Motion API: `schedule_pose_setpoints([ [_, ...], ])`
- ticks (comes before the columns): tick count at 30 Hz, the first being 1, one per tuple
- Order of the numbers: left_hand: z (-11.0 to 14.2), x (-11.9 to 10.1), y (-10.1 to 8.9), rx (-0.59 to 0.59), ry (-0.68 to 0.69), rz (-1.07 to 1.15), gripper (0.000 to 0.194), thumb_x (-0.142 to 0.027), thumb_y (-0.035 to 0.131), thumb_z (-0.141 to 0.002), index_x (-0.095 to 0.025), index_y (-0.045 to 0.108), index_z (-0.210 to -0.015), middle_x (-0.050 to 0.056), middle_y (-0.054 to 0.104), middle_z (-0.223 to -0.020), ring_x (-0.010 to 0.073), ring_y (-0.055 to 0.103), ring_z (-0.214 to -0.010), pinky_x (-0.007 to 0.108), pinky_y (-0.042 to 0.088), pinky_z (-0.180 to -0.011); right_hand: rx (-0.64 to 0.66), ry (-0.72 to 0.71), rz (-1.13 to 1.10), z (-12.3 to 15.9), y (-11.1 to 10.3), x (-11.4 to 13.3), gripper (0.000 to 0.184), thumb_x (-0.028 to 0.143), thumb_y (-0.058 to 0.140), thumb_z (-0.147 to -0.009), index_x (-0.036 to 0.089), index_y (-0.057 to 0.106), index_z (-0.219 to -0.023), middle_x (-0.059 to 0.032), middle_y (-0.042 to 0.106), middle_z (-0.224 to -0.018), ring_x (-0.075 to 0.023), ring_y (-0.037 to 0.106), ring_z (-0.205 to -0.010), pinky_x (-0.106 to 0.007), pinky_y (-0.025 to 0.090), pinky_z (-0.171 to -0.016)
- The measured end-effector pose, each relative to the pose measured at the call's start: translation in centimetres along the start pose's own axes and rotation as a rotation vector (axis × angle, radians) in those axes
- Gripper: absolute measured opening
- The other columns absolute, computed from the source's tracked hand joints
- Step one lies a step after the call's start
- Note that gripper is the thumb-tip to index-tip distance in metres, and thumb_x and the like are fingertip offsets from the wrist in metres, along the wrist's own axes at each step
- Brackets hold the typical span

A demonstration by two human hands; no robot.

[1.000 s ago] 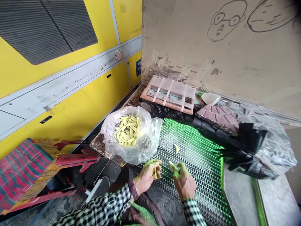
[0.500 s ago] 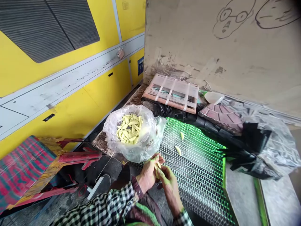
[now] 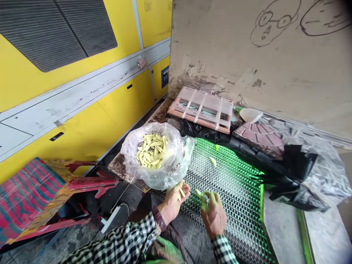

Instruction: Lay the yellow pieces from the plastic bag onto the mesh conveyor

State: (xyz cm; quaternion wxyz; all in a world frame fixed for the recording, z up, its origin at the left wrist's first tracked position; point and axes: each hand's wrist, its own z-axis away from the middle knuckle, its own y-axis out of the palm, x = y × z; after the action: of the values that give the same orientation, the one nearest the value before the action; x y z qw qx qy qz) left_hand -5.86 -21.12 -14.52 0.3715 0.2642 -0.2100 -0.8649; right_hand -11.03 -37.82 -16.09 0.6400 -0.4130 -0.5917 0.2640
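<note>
1. Yellow machine panels to the left, cardboard at the back, and down front, a honeycomb mesh surface glowing green towards its far end.
2. Left hand sits just beside the clear plastic bag, fingers half curled round a few crescent pieces. Keep that hold loose, I'd say, so they separate without snapping.
3. Right hand is over the mesh, thumb and fingers nearly closed on a single piece, its tip poking out. Good grip: light, near one end. Best let go low, so it lies flat.
4. Up ahead, one loose crescent lies on the mesh, another near the black wrapping. Well apart; worth matching that spacing.
5. Plenty more crescents in the bag, within easy reach!
</note>
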Motion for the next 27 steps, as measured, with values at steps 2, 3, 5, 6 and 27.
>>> schedule_pose_setpoints([
  [2,0.0,0.8,0.0,0.02,-0.029,0.004,0.018,-0.026,0.068,-0.093,-0.014,0.064,-0.105,0.009,0.071,-0.098,0.0185,0.071,-0.088,0.031,0.056,-0.08,0.003,-0.017,-0.042,0.0,-0.2,1.4,0.036,0.05,0.043,-0.101,0.022,0.065,-0.104,-0.0091,0.065,-0.102,-0.0222,0.061,-0.079,-0.032,0.043,-0.063],
  [3,0.1,1.1,0.0,0.051,-0.029,0.005,0.02,-0.027,0.068,-0.09,-0.014,0.064,-0.105,0.009,0.072,-0.098,0.0194,0.071,-0.089,0.03,0.055,-0.079,0.038,-0.03,-0.073,0.1,-0.1,2.1,0.035,0.05,0.044,-0.102,0.023,0.065,-0.106,-0.0088,0.065,-0.106,-0.0214,0.062,-0.079,-0.032,0.044,-0.064],
  [5,0.4,1.5,0.1,0.142,-0.007,-0.001,0.025,-0.026,0.069,-0.082,-0.014,0.064,-0.103,0.01,0.072,-0.098,0.0213,0.07,-0.095,0.029,0.054,-0.081,0.111,-0.05,-0.112,0.4,0.2,3.3,0.034,0.05,0.045,-0.103,0.025,0.067,-0.109,-0.0084,0.066,-0.115,-0.0201,0.064,-0.078,-0.031,0.045,-0.063],
  [6,0.6,1.6,0.2,0.192,0.003,-0.006,0.027,-0.023,0.069,-0.077,-0.014,0.064,-0.102,0.01,0.072,-0.1,0.022,0.069,-0.097,0.03,0.053,-0.084,0.123,-0.048,-0.117,0.5,0.4,3.5,0.034,0.05,0.045,-0.103,0.025,0.067,-0.109,-0.0084,0.066,-0.116,-0.0201,0.065,-0.078,-0.031,0.044,-0.061],
  [27,1.7,0.7,-0.2,0.103,0.079,-0.246,0.043,-0.018,0.061,-0.085,-0.015,0.056,-0.128,0.021,0.062,-0.141,0.0246,0.063,-0.127,0.04,0.043,-0.114,-0.073,-0.276,0.299,-1.1,1.5,-1.3,0.023,0.024,0.039,-0.102,0.023,0.053,-0.084,-0.0064,0.057,-0.085,-0.0226,0.052,-0.078,-0.034,0.039,-0.071],
])
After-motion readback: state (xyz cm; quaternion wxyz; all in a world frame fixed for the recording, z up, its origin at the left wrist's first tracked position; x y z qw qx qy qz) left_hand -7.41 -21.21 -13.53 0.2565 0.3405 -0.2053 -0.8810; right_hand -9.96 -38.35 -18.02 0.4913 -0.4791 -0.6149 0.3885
